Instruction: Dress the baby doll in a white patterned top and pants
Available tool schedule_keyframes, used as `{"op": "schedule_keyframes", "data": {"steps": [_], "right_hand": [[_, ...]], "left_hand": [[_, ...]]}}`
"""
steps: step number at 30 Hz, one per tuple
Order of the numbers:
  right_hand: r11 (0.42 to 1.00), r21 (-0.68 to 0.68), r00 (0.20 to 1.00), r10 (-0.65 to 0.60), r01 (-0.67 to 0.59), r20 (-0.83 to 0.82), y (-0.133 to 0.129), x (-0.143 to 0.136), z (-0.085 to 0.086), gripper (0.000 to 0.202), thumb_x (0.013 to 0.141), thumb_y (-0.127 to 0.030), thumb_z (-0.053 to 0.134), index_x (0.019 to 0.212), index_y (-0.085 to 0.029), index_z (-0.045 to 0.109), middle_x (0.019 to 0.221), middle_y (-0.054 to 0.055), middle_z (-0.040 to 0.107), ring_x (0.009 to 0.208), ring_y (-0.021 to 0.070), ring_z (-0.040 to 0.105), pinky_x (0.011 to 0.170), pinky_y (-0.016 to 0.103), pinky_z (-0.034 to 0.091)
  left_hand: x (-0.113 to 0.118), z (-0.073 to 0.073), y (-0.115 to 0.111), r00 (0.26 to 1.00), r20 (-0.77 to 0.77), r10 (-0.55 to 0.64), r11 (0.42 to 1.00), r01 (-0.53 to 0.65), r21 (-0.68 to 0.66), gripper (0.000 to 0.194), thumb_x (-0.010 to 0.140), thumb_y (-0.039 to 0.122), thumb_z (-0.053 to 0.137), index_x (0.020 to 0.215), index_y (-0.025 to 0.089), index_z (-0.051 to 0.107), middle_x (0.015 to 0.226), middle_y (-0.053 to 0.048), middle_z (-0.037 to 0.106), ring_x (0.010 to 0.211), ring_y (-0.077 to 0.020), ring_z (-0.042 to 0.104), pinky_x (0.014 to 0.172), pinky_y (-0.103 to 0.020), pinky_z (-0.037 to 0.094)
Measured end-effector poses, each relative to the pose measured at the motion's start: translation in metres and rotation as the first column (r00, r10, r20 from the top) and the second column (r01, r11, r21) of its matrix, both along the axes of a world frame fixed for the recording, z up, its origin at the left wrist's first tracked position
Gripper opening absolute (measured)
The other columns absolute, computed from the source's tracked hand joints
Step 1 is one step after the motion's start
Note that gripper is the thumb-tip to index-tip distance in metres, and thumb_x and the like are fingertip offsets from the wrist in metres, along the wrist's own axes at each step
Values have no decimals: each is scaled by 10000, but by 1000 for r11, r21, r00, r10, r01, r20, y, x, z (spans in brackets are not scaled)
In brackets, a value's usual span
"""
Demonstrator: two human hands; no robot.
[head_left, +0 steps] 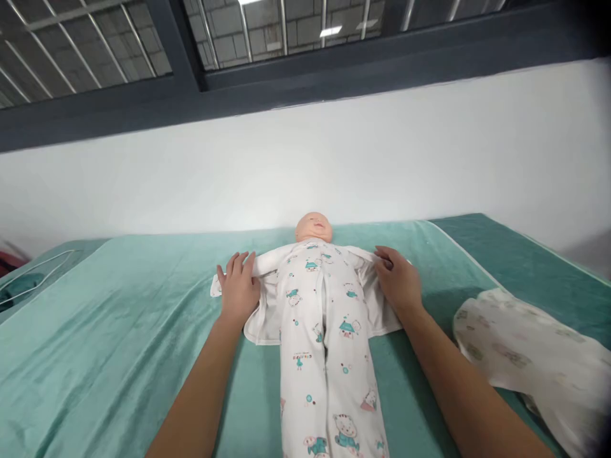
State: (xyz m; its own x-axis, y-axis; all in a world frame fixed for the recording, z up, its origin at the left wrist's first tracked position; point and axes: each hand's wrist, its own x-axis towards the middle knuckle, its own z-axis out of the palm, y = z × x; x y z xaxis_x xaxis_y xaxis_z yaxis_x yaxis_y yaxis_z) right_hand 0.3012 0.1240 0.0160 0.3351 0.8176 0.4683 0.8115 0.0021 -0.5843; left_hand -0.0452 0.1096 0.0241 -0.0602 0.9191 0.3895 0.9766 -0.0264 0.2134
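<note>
A baby doll [314, 227] lies on its back with its head toward the wall. White printed baby trousers [329, 356] cover its front from the neck down and stretch toward me. Beneath them a white baby shirt [263, 321] is spread out, its sleeves reaching to both sides. My left hand [238, 286] lies over the left sleeve, fingers spread. On the other side my right hand [398, 280] pinches the right sleeve between thumb and fingers.
Green cloth [143, 318] covers the table, wrinkled at the left. A pale printed cloth [529, 343] lies crumpled at the right. Behind stands a white wall [305, 165] under a dark window frame [334, 70]. A white cord [42, 280] runs along the far left.
</note>
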Motion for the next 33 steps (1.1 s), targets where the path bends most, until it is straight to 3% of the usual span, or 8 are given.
{"op": "schedule_keyframes", "data": {"steps": [2,4,9,12,15,18,23,33], "right_hand": [[999,6,999,40,-40,-1,1,-6,2,380,876,-288,477,1187,-211,682,1148,70,742,1070,255,651,988,421,436],[994,20,991,107,-109,78,2,-14,3,397,904,-348,484,1229,-200,658,1211,87,717,1152,268,613,1061,453,377],[992,-51,969,123,-115,214,2,-24,2,395,915,-289,475,1277,-200,603,1237,83,702,1185,269,595,1131,493,250],[989,-94,965,136,-118,224,3,-17,3,391,883,-177,434,1226,-204,619,1187,72,716,1078,250,635,1009,405,360],[989,-111,966,121,-98,226,3,-14,5,392,864,-133,412,1175,-215,637,1170,70,712,993,248,646,897,366,389],[990,-97,964,123,-102,237,3,-15,5,379,863,-123,412,1151,-222,637,1156,74,705,1000,248,633,888,359,372],[991,-99,967,109,-88,229,3,-16,3,336,869,-155,436,1133,-221,633,1124,71,710,1054,258,612,932,378,348],[995,-89,989,54,-42,138,-1,-8,11,406,850,-123,417,1165,-241,645,1208,59,687,946,238,644,792,344,406]], "left_hand": [[16,15,-9,982,-11,-190,977,190,101,577,847,70,397,1369,262,551,1519,-48,481,1482,-255,304,1248,-535,157],[44,36,-14,935,61,-350,931,339,138,543,881,96,364,1356,260,571,1472,-55,528,1421,-229,401,1208,-460,306],[135,85,6,743,34,-668,734,666,-129,382,971,259,392,1240,239,663,1254,-74,678,1204,-236,592,1042,-385,472],[176,99,30,737,-143,-661,703,541,-462,297,926,238,468,1081,187,716,1145,-115,717,1067,-269,657,928,-387,507],[202,99,49,732,-192,-653,657,423,-624,252,856,180,540,1036,191,717,1057,-113,743,945,-255,694,818,-356,527],[217,89,61,725,-206,-657,639,391,-662,227,799,197,624,1001,200,729,1046,-122,749,947,-265,697,862,-390,519],[229,74,67,740,-253,-623,688,365,-627,451,786,242,660,1235,200,652,1294,-171,656,1197,-319,606,965,-437,473],[207,92,59,701,-339,-627,725,367,-583,386,789,190,637,1173,206,662,1177,-151,702,1091,-307,650,879,-405,494]]}}
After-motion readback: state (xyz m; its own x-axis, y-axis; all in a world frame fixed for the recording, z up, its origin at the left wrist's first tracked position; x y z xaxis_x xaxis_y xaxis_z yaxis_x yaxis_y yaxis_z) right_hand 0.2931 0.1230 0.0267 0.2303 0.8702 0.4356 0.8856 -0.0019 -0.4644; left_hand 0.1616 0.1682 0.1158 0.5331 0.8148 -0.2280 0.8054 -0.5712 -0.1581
